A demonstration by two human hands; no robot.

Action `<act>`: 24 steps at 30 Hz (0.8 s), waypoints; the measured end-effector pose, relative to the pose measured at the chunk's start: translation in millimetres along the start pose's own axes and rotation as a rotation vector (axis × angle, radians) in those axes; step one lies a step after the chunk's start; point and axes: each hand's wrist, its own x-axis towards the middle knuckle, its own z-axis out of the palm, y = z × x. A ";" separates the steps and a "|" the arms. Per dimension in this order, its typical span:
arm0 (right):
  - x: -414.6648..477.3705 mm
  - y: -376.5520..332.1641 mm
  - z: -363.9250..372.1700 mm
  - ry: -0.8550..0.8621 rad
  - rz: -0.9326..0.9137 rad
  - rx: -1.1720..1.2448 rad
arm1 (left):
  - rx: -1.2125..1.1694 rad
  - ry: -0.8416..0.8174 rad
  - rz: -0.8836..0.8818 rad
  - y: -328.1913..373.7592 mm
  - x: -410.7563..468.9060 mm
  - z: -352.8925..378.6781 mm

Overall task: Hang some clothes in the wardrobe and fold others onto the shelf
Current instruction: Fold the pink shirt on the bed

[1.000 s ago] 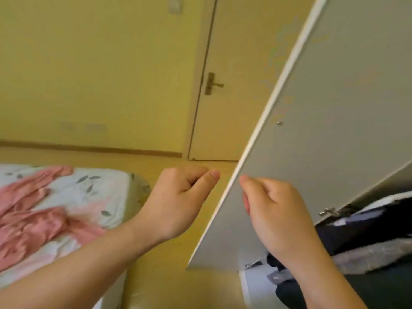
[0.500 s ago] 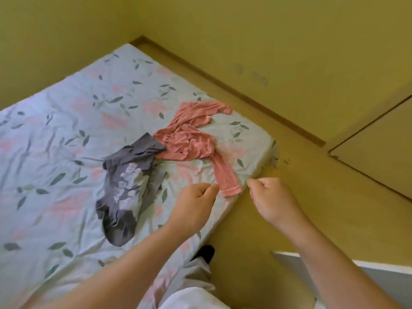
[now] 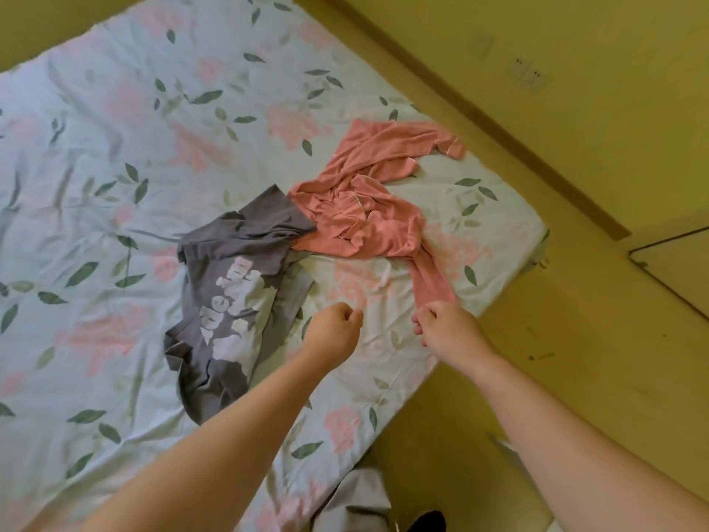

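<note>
**Right hand takes the pink sleeve at the bed's edge**

A salmon-pink long-sleeved garment (image 3: 368, 220) lies crumpled on the bed with the white sheet printed in pink flowers and green leaves (image 3: 115, 147). It sits a little toward 1 o'clock from the middle of the view. One sleeve runs off toward 1 o'clock and ends near the mattress edge. The other stretches toward 5 o'clock, straight to the right hand (image 3: 447, 330). That hand's fingers (image 3: 418, 328) are curled over the cuff end and pinch it, with the cuff itself hidden under the knuckles.

The left hand (image 3: 333, 332) hangs at 9 o'clock of the right one, apart from it, over bare sheet. Its fingers are curled into a loose fist with the thumb against the forefinger, and they hold nothing.

A grey short-sleeved T-shirt with a pale print and lettering (image 3: 226, 297) lies rumpled at 8 o'clock of the pink garment, its upper sleeve touching the pink cloth. Its lower hem passes behind the left forearm.

The yellow floor (image 3: 575, 339) borders the bed from 12 o'clock round to 5 o'clock. Two pale wall sockets (image 3: 527, 72) sit at 1 o'clock. At 6 o'clock a grey trouser leg (image 3: 356, 501) and a dark foot covering (image 3: 427, 522) show at the bottom edge.
</note>
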 end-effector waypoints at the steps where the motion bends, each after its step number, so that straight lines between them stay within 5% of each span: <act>1: 14.2 -1.1 5.5 -0.014 -0.002 -0.015 | 0.030 -0.002 -0.001 -4.4 19.7 -0.4; 9: 130.4 -4.1 35.7 -0.024 0.127 0.003 | 0.165 -0.078 -0.059 -35.6 144.1 -0.6; 18: 287.5 17.7 61.7 0.108 0.202 0.128 | 0.011 -0.084 -0.025 -71.4 178.6 25.0; 24: 288.9 -5.7 59.6 0.140 0.245 0.531 | -0.116 -0.069 -0.081 -82.9 154.2 27.8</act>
